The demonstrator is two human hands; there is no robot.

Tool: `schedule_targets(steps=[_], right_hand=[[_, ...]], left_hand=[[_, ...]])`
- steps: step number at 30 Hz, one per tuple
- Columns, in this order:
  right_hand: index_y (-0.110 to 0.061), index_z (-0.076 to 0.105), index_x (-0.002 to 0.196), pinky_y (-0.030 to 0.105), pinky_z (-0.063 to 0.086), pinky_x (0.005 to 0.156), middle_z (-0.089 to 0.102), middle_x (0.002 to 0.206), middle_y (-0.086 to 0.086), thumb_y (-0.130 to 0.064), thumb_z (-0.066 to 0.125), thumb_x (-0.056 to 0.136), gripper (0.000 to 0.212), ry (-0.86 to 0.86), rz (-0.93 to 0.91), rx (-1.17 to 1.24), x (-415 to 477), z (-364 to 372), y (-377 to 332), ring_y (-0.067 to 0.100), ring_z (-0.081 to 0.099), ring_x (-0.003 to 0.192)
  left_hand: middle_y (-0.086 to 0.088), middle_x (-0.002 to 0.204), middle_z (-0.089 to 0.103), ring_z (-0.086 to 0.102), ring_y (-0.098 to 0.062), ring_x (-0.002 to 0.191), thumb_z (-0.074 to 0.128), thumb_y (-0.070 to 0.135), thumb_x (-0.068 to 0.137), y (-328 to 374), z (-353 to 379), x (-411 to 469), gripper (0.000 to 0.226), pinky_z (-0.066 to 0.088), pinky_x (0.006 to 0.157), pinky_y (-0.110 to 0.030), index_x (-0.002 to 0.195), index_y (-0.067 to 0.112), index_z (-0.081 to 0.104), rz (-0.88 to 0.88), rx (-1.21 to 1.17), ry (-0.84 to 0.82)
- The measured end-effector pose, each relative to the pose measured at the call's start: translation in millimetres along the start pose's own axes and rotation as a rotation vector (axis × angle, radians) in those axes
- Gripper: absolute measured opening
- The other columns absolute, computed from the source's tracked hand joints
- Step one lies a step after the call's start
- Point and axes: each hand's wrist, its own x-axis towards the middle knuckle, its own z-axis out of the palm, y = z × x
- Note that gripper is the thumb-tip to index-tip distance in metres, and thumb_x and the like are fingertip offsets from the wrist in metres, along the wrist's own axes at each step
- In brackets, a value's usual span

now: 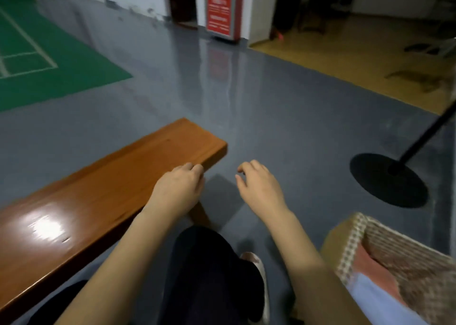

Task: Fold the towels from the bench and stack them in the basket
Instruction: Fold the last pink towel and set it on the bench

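Orange-brown shiny wooden bench (pixel 98 196) runs from near left to far middle, with no towel showing on it. Both hands hold nothing: left hand (pixel 179 189) over the bench edge, right hand (pixel 259 189) loosely curled over the grey floor (pixel 283 117). Folded pink and blue towels (pixel 377 290) lie in the woven straw basket (pixel 350 245), near right, closer to the right hand.

grey glossy floor (pixel 259 107) | green court mat (pixel 49 73) (white lines) | red kiosk (pixel 220 8)
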Motion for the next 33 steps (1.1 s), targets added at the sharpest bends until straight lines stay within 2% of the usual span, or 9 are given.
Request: schedule_targets(steps=[4, 5, 6, 15, 19, 24, 28, 30, 33], right_hand=[[-0.012, 0.055, 0.111, 0.035, 0.039, 0.088, 0.054, 0.113, 0.005, -0.028, 0.042, 0.099, 0.024, -0.080, -0.147, 0.051, 13.7, 24.9, -60.5, 0.024, 0.049, 0.109], [-0.012, 0.055, 0.111, 0.035, 0.038, 0.089, 0.054, 0.113, 0.004, -0.028, 0.042, 0.099, 0.024, -0.111, -0.264, 0.078, 20.9, 42.0, -102.6, 0.023, 0.048, 0.109], [-0.012, 0.055, 0.112, 0.035, 0.038, 0.090, 0.054, 0.114, 0.004, -0.028, 0.043, 0.099, 0.024, -0.134, -0.284, 0.076, 20.5, 47.0, -110.8, 0.023, 0.048, 0.110], [-0.017, 0.052, 0.122, 0.030, 0.043, 0.090, 0.052, 0.119, -0.003, -0.030, 0.038, 0.101, 0.028, -0.339, -0.694, 0.209, 1.7, 101.7, -271.4, 0.015, 0.047, 0.111], [-0.016, 0.054, 0.119, 0.030, 0.041, 0.092, 0.053, 0.118, -0.002, -0.030, 0.039, 0.100, 0.027, -0.378, -0.826, 0.224, -19.2, 131.4, -324.7, 0.017, 0.047, 0.112], [-0.010, 0.064, 0.099, 0.040, 0.049, 0.080, 0.062, 0.099, 0.007, -0.023, 0.051, 0.091, 0.020, -0.409, -0.915, 0.281, -53.2, 174.2, -386.2, 0.028, 0.058, 0.095], [-0.019, 0.065, 0.074, 0.025, 0.051, 0.055, 0.061, 0.073, -0.004, -0.032, 0.042, 0.076, 0.026, -0.411, -0.938, 0.291, -74.5, 205.7, -424.5, 0.018, 0.063, 0.066], [-0.021, 0.063, 0.071, 0.024, 0.050, 0.051, 0.060, 0.070, -0.005, -0.032, 0.041, 0.074, 0.026, -0.366, -0.943, 0.280, -80.4, 225.2, -437.8, 0.016, 0.062, 0.062], [-0.016, 0.064, 0.073, 0.033, 0.053, 0.054, 0.061, 0.072, 0.000, -0.027, 0.047, 0.076, 0.020, -0.390, -0.906, 0.284, -82.3, 246.7, -453.7, 0.023, 0.063, 0.066]], left_hand=[[0.000, 0.101, 0.055, 0.056, -0.020, 0.087, 0.035, 0.031, 0.101, -48.1, -21.7, -39.1, 0.024, 0.040, 0.063, -0.028, 0.109, 0.017, 0.053, -0.133, 0.100, 0.002], [0.000, 0.101, 0.056, 0.056, -0.020, 0.088, 0.035, 0.031, 0.101, -77.2, -39.1, -68.1, 0.024, 0.037, 0.063, -0.027, 0.109, 0.017, 0.053, -0.243, 0.133, 0.022], [0.000, 0.102, 0.057, 0.057, -0.021, 0.089, 0.036, 0.031, 0.100, -81.3, -41.9, -75.6, 0.024, 0.037, 0.063, -0.027, 0.108, 0.017, 0.054, -0.271, 0.125, 0.031], [-0.007, 0.099, 0.061, 0.060, -0.031, 0.088, 0.041, 0.027, 0.098, -164.8, -87.5, -210.7, 0.024, 0.047, 0.065, -0.036, 0.102, 0.011, 0.058, -0.776, 0.222, 0.047], [-0.004, 0.063, 0.057, 0.058, -0.030, 0.051, 0.041, 0.027, 0.083, -187.7, -100.6, -268.1, 0.026, 0.041, 0.038, -0.030, 0.069, 0.013, 0.058, -0.870, 0.286, 0.087], [-0.001, 0.057, 0.054, 0.057, -0.027, 0.045, 0.038, 0.033, 0.077, -219.4, -103.9, -329.3, 0.026, 0.039, 0.032, -0.029, 0.065, 0.017, 0.054, -0.981, 0.305, 0.115], [0.001, 0.057, 0.054, 0.056, -0.024, 0.045, 0.038, 0.033, 0.075, -244.1, -100.7, -368.6, 0.025, 0.035, 0.033, -0.026, 0.065, 0.018, 0.055, -1.075, 0.282, 0.124], [-0.001, 0.062, 0.056, 0.058, -0.026, 0.051, 0.036, 0.035, 0.077, -257.6, -95.1, -385.5, 0.028, 0.038, 0.038, -0.028, 0.070, 0.017, 0.057, -1.117, 0.243, 0.119], [-0.003, 0.071, 0.061, 0.061, -0.029, 0.060, 0.034, 0.037, 0.080, -280.1, -91.1, -403.3, 0.033, 0.041, 0.046, -0.032, 0.077, 0.016, 0.060, -1.170, 0.211, 0.108]])
